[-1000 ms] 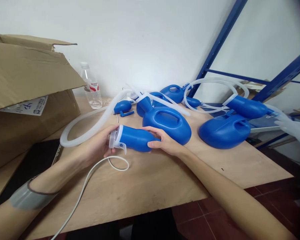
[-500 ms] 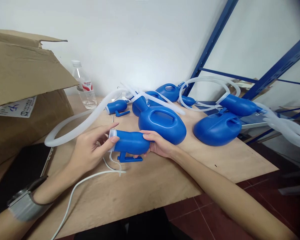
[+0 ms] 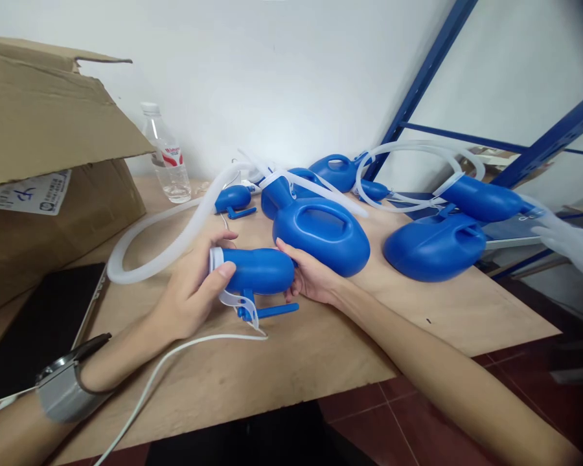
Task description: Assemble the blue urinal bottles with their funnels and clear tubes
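Both hands hold a blue plastic piece (image 3: 262, 270) level above the table's middle. My left hand (image 3: 194, 285) is wrapped round its end with the white collar (image 3: 216, 259), thumb on top. My right hand (image 3: 315, 275) grips the rounded end, its fingers partly hidden behind. A blue lever (image 3: 276, 310) and a translucent strap (image 3: 243, 303) hang beneath the piece. Right behind my right hand lies a blue jug (image 3: 320, 236) with a handle opening. A white corrugated hose (image 3: 146, 268) curves on the table behind my left hand.
An open cardboard box (image 3: 68, 129) and a black flat device (image 3: 39, 323) are at the left. A water bottle (image 3: 172, 171) stands near the wall. More blue jugs (image 3: 432, 249) with hoses lie at the right, beside a blue metal rack (image 3: 422, 71). A white cable (image 3: 175, 353) crosses the front.
The held piece has turned slightly, so its strap now shows below and the lever points further right. My left hand has shifted its hold at the collar. The whole view has moved slightly.
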A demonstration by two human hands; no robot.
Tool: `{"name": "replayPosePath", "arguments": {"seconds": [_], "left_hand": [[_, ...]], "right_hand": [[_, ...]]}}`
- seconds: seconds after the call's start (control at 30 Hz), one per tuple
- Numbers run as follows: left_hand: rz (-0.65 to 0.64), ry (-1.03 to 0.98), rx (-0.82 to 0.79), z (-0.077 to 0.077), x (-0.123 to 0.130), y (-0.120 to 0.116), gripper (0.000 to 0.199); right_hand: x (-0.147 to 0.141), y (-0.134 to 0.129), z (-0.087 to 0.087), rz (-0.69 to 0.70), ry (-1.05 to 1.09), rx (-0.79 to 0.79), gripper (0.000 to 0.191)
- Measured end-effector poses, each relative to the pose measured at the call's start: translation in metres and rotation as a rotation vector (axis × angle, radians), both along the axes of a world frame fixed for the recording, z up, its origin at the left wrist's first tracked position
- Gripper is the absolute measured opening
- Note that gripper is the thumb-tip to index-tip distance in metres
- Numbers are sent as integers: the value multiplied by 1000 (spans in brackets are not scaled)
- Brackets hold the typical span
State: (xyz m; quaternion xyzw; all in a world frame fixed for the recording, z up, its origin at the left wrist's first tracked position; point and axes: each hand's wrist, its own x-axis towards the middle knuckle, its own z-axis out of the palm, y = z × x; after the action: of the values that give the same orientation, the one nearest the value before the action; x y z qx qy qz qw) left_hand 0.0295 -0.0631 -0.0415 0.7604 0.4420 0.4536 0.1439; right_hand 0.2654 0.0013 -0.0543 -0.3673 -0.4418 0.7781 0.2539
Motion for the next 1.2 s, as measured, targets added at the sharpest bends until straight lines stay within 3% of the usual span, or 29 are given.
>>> {"name": "replayPosePath", "arguments": {"seconds": [0.17,0.33,0.43,0.53,0.6,0.67,0.87,1.07,1.2], "left_hand": [[-37,52,141,-2,-4,2,37],[28,-108,28,-5,-7,10,27],[114,-370,-125,-5,-6,17,26],[134,-621,-254,-5,-3,22,29],[143,-674,-278,-4,0,22,32],[155,-674,-300,-3,3,22,34],[105,-652,-305,-7,7,15,42],[194,-213,-49,-1,10,1,31],[174,-136,28,1,10,-3,28]], "right_hand": [[0,3,-1,32,-30,-30,56],[1,-1,4,27,81,-41,61],[2,-6,12,-35,185,214,58],[-3,-8,18,-66,84,563,83],[-12,-7,18,-96,-61,755,94],[-23,-7,15,-116,-103,855,92],[-34,-5,-2,-107,123,678,74],[-25,5,-6,-43,164,559,65],[-25,2,-7,-12,159,568,68]]}}
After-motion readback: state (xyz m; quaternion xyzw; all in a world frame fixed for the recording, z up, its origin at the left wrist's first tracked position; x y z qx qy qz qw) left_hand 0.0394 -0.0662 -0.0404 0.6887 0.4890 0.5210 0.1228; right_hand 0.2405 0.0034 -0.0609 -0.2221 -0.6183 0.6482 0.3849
